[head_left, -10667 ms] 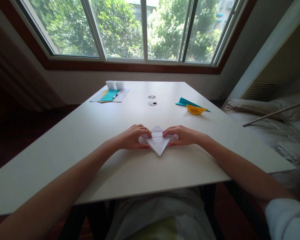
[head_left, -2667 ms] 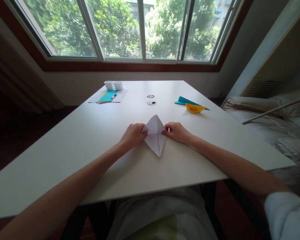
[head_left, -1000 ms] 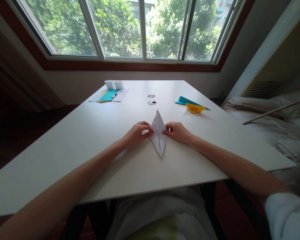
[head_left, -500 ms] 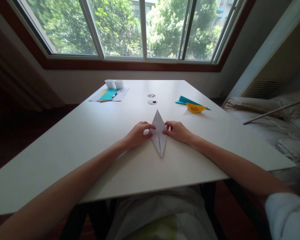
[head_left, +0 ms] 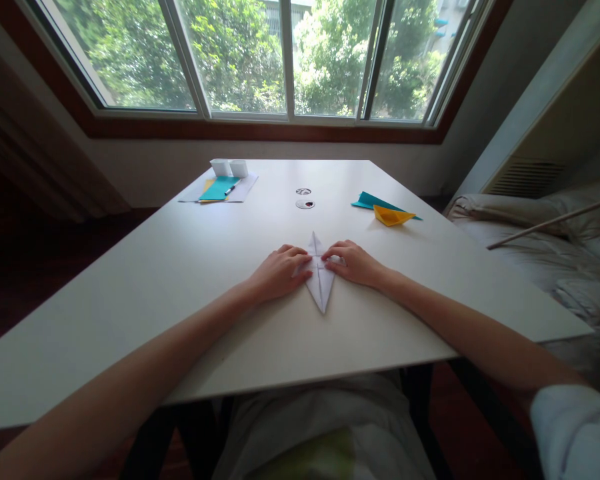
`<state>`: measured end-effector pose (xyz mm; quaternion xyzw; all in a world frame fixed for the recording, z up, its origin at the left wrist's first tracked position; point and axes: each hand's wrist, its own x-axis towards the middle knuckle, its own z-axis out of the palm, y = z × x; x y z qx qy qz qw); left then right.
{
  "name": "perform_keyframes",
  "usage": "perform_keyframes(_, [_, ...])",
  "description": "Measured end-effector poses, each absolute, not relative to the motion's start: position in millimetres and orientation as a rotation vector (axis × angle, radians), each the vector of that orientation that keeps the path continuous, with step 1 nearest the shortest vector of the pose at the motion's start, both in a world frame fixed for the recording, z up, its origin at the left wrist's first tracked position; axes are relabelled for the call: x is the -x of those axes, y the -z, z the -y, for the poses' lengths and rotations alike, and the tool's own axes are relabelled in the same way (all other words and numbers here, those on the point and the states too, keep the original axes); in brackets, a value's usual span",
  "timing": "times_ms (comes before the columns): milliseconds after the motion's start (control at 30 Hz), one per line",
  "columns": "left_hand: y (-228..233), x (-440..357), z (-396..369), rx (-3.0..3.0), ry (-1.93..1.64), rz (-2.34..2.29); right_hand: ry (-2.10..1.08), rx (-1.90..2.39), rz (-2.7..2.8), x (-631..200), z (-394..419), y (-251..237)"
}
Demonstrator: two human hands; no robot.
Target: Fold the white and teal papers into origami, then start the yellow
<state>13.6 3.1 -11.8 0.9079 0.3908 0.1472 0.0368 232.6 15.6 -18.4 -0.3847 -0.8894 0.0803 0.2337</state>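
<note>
A white sheet of paper folded into a long diamond (head_left: pixel 322 288) lies on the table in front of me, one tip pointing toward me and the other away. My left hand (head_left: pixel 283 270) grips its left side, thumb and fingers closed at the edge. On the opposite side, my right hand (head_left: pixel 353 262) pinches the right edge with curled fingers. Creases run down the middle and across the paper between the hands. The side corners are partly hidden by my fingers.
On the white table (head_left: pixel 220 353), a yellow paper boat (head_left: pixel 393 216) and a teal folded paper plane (head_left: pixel 380 201) sit at the right. Coloured sheets (head_left: pixel 219 189), a pen (head_left: pixel 232 188) and two white cups (head_left: pixel 229 168) are far left. Round grommets (head_left: pixel 305 204) lie mid-table.
Both hands have shifted slightly inward over the paper. The layers at its upper part have opened, showing cross creases, and the far tip looks lower and narrower.
</note>
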Motion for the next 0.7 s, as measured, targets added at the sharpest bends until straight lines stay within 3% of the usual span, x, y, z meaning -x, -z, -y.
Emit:
perform_keyframes(333, [8, -14, 8, -2.69, -0.065, -1.308, -0.132, 1.166, 2.621, -233, 2, 7])
perform_keyframes(700, [7, -17, 12, -2.633, 0.055, -1.326, -0.151, 1.224, 2.758, -232, 14, 6])
